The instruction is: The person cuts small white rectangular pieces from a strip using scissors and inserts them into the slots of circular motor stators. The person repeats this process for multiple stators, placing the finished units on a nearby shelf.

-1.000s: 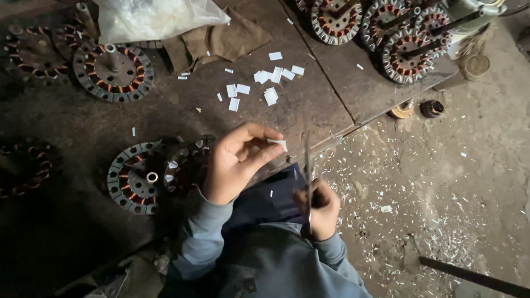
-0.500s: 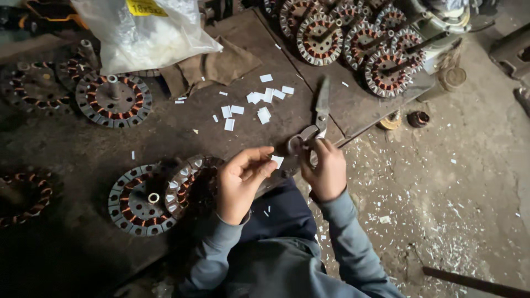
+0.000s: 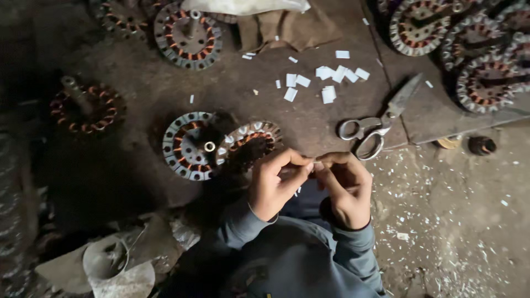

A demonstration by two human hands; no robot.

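My left hand (image 3: 273, 185) and my right hand (image 3: 346, 187) meet fingertip to fingertip just above my lap. Between them they pinch a small white paper piece (image 3: 316, 163), mostly hidden by the fingers. Metal scissors (image 3: 375, 128) lie on the dark wooden board (image 3: 331, 124) just beyond my right hand, touching neither hand. Two motor stators with copper windings, one flat (image 3: 186, 144) and one tilted against it (image 3: 251, 142), rest left of my left hand. Several cut white paper slips (image 3: 328, 83) lie scattered farther back on the board.
More wound stators lie at the back left (image 3: 187, 36), the far left (image 3: 88, 107) and stacked at the back right (image 3: 475, 60). A brown cloth (image 3: 287, 27) sits at the back. White paper scraps litter the ground (image 3: 441, 221) to the right. A grey can (image 3: 107, 259) stands at lower left.
My right hand lifted the scissors from beside my lap, laid them on the board and let go. Both hands then closed together on the paper piece.
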